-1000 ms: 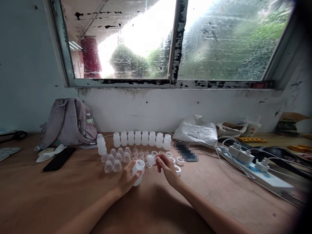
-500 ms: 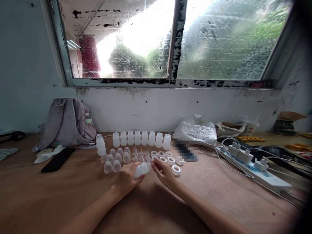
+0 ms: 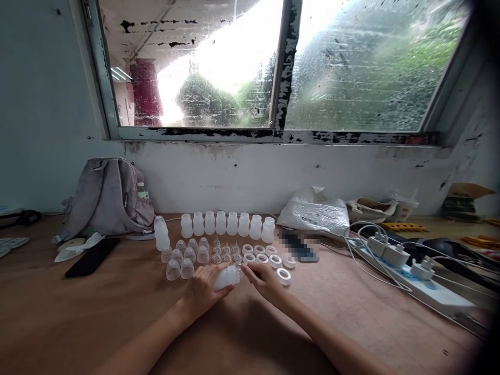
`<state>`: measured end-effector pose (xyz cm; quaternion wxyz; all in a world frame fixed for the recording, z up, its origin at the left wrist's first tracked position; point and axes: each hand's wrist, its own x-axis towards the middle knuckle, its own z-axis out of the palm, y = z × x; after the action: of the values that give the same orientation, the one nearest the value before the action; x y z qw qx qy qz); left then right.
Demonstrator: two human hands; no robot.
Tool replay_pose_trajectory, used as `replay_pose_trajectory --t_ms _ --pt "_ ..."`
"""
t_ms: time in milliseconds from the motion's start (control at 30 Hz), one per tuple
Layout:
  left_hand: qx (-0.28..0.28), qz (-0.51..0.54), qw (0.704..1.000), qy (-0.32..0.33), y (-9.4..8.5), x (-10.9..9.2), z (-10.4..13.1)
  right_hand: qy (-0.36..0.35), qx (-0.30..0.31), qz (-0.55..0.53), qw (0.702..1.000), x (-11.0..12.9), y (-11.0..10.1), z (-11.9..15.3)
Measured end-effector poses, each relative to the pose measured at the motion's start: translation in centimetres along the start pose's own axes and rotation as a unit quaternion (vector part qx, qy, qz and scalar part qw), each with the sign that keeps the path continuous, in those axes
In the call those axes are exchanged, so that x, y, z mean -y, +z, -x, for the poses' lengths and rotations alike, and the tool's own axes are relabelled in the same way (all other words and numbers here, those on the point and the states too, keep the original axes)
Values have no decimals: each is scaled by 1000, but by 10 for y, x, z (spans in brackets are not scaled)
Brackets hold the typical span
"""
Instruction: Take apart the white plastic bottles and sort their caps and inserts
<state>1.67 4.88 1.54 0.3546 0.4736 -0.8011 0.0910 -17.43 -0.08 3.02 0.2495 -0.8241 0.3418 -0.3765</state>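
Observation:
My left hand (image 3: 205,285) is wrapped round a frosted baby bottle (image 3: 224,278), which lies tilted with its mouth to the right. At that mouth is a small clear nipple (image 3: 238,266). The fingers of my right hand (image 3: 261,278) are pinched on it, partly hiding it. Behind my hands stand several clear nipples (image 3: 226,249) in rows, with white collar rings (image 3: 274,261) to their right and clear domed caps (image 3: 187,268) to their left. A row of upright frosted bottles (image 3: 221,223) stands farther back. One capped bottle (image 3: 161,234) is at the row's left.
At the left are a grey backpack (image 3: 107,198) and a black phone (image 3: 91,258). A silver bag (image 3: 318,211) and a blurred-out phone (image 3: 299,246) lie at the right, near a white power strip (image 3: 441,291) with chargers and cables. A window is above the table.
My right hand's fingers have closed in on the nipple at the bottle's mouth; they were loosely curled just beside it. The left hand keeps its grip. The view has shifted slightly.

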Motion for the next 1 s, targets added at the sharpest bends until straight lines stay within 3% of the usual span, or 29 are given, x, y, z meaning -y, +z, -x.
replay_pose_trajectory --t_ms 200,400,567,767,900,1000 --pt "20 12 1000 -12 -1 1 0 -16 0 -2 1000 5 -8 -1" --pt "37 18 999 -2 -1 -3 1 31 89 -112 989 6 -4 2" --pt "54 60 996 -46 -5 -5 1 43 88 -170 981 3 -1 1" --pt "70 99 988 -92 -8 -5 -1 -2 74 -144 987 8 -9 0" --pt "69 108 987 -95 -9 -5 -1 -25 73 -128 989 9 -11 -1" --pt "74 97 989 -86 -8 -5 0 -17 58 -59 996 5 -8 -1"
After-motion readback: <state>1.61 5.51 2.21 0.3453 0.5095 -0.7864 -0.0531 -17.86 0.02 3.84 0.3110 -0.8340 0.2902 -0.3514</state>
